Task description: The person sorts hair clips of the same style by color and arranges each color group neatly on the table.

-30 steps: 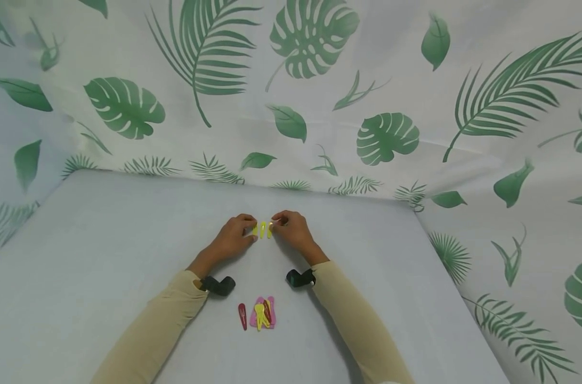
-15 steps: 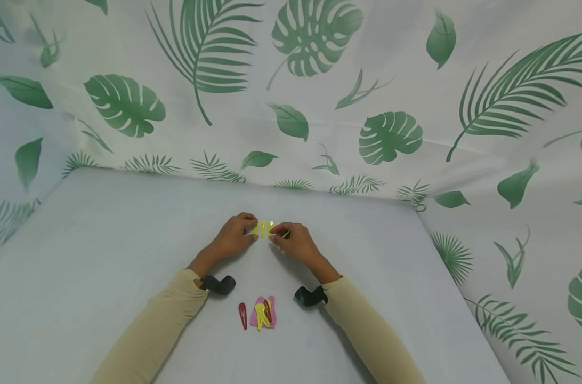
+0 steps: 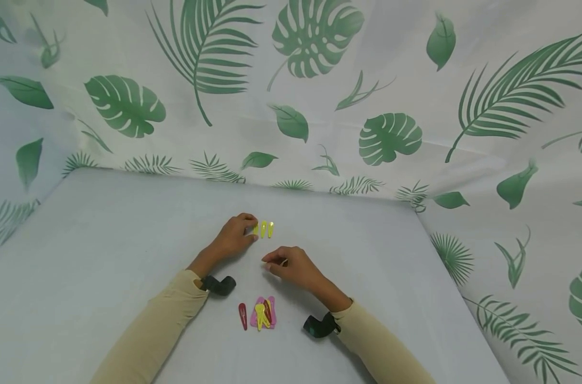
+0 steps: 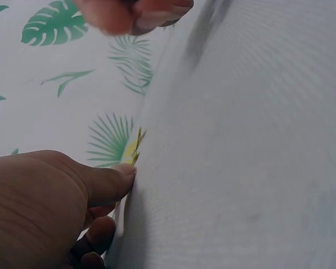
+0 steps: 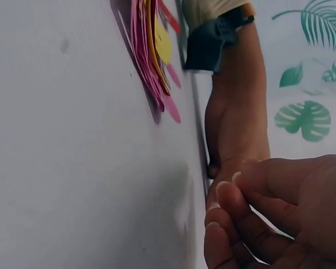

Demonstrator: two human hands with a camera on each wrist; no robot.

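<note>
Over table [image 3: 104, 250], right hand [image 3: 291, 265] loosely curled; left hand [image 3: 234, 236] pinches yellow clip [image 3: 255, 229].

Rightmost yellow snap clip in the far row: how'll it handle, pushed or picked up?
The rightmost yellow snap clip lies flat, so it'll probably slide rather than roll or tip. Its slim outline suggests it's light, maybe fiddly to lift. The middle yellow snap clip sits close beside it, so a leftward push could bump the two together.
</note>
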